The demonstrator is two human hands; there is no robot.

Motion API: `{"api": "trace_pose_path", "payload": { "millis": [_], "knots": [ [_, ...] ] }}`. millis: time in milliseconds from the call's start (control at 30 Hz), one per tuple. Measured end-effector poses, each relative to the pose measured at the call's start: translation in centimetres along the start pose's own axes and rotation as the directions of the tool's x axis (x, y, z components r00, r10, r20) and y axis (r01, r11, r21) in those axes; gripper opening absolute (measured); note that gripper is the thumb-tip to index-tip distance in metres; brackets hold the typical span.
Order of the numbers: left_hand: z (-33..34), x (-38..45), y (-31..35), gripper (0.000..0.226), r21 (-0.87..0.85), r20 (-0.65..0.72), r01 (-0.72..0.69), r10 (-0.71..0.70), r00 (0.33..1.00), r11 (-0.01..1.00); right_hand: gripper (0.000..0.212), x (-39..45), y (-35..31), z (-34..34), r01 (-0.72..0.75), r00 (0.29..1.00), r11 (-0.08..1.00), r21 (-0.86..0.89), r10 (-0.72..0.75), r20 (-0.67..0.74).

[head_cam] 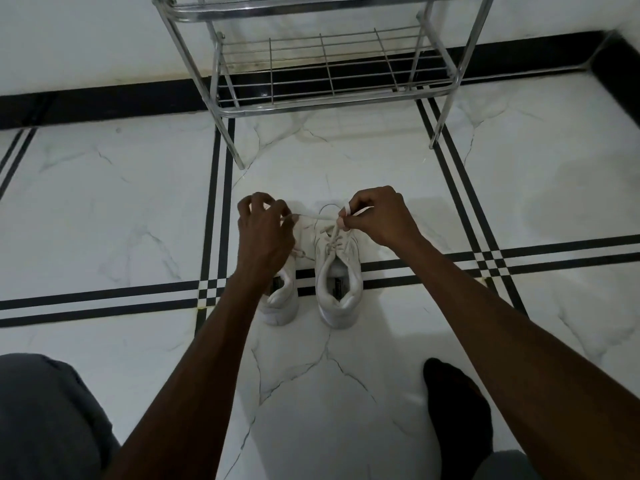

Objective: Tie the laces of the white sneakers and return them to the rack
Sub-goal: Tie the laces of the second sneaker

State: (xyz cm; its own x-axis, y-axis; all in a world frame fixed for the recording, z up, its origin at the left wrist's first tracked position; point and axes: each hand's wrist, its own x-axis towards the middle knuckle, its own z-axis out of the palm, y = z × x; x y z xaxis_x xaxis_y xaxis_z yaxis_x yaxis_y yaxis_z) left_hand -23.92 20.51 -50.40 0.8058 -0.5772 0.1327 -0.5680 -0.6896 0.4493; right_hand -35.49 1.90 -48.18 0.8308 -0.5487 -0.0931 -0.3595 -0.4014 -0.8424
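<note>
Two white sneakers stand side by side on the floor, toes pointing away from me. My right hand pinches one end of the white lace above the right sneaker. My left hand grips the other end, pulled out to the left. The lace runs taut between both hands. My left wrist covers most of the left sneaker; only its heel and collar show. The metal shoe rack stands beyond the sneakers against the wall, its lower wire shelf bare.
The floor is white marble tile with black double stripes. A black skirting runs along the wall. My foot in a black sock rests at the lower right, and my grey-clad knee is at the lower left.
</note>
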Motion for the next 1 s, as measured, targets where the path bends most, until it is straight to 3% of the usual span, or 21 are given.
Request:
{"api": "trace_pose_path", "payload": {
  "millis": [133, 300, 433, 500, 533, 667, 767, 833, 900, 1000],
  "knots": [
    [-0.7, 0.0, -2.2, 0.023, -0.048, 0.011, 0.146, -0.145, 0.989, 0.988, 0.009, 0.4, 0.5, 0.1, -0.037, 0.999, 0.999, 0.04, 0.038, -0.019],
    [-2.0, -0.4, -3.4, 0.021, -0.056, 0.025, 0.35, -0.349, 0.937, 0.935, 0.019, 0.2, 0.8, 0.2, -0.124, 0.992, 0.967, 0.222, 0.114, 0.058],
    [-1.3, -1.0, -1.4, 0.04, -0.024, 0.031, 0.226, -0.225, 0.974, 0.974, 0.023, 0.0, 0.6, 0.8, -0.172, 0.985, 0.912, 0.371, 0.154, 0.079],
    [-0.6, -1.5, 0.9, 0.019, -0.132, 0.027, 0.204, -0.202, 0.979, 0.97, 0.025, -0.1, 0.4, 1.0, -0.189, 0.982, 0.893, 0.409, 0.166, 0.093],
    [-0.3, -1.6, 2.0, 0.016, -0.226, 0.07, 0.24, -0.231, 0.971, 0.944, 0.025, -0.1, 0.3, 1.1, -0.194, 0.981, 0.889, 0.416, 0.169, 0.096],
    [0.8, -2.4, 4.9, 0.05, -0.506, 0.418, 0.532, -0.346, 0.84, 0.68, 0.025, -0.3, 0.2, 1.3, -0.223, 0.975, 0.89, 0.398, 0.196, 0.109],
    [1.3, -2.5, 5.2, 0.051, -0.593, 0.507, 0.647, -0.402, 0.763, 0.48, 0.03, -0.9, -0.3, 0.9, -0.245, 0.964, 0.88, 0.407, 0.175, 0.202],
    [1.8, -2.5, 4.9, 0.043, -0.657, 0.494, 0.639, -0.411, 0.766, 0.399, 0.036, -1.3, -0.7, 0.5, -0.279, 0.943, 0.876, 0.393, 0.173, 0.285],
    [2.2, -2.6, 4.3, 0.036, -0.701, 0.4, 0.561, -0.408, 0.82, 0.44, 0.036, -1.2, -0.5, 0.3, -0.329, 0.926, 0.88, 0.342, 0.229, 0.301],
    [2.0, -2.2, 2.6, 0.026, -0.544, 0.142, 0.415, -0.407, 0.902, 0.729, 0.024, -0.2, 2.3, 0.0, -0.471, 0.882, 0.838, 0.274, 0.45, 0.142]
  ]
}}
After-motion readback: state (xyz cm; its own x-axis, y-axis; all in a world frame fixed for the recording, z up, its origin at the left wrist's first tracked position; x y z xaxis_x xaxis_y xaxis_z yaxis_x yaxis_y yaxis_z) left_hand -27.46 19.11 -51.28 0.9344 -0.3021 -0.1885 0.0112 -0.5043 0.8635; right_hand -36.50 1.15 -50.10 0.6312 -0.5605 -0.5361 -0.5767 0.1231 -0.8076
